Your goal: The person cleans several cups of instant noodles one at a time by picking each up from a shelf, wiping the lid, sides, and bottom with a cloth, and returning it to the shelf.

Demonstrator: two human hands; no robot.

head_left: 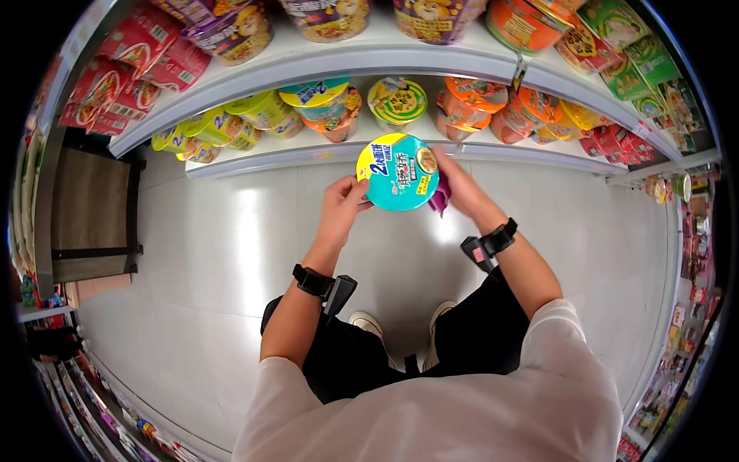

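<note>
A round noodle tub [398, 172] with a teal and yellow lid is held up over the floor, its lid facing me. My left hand [341, 202] grips its left edge, thumb at the rim. My right hand [459, 183] is at its right side, fingers partly hidden behind the tub. Something purple [439, 195] shows between the tub and my right palm; whether my right hand holds it too I cannot tell.
Ahead, a lower shelf [308, 154] bears a green-lidded tub [397, 102] and orange tubs [476, 97]. The upper shelf [308, 58] carries purple tubs [326, 17]. A brown panel [91, 208] stands left; more goods [697, 254] line the right.
</note>
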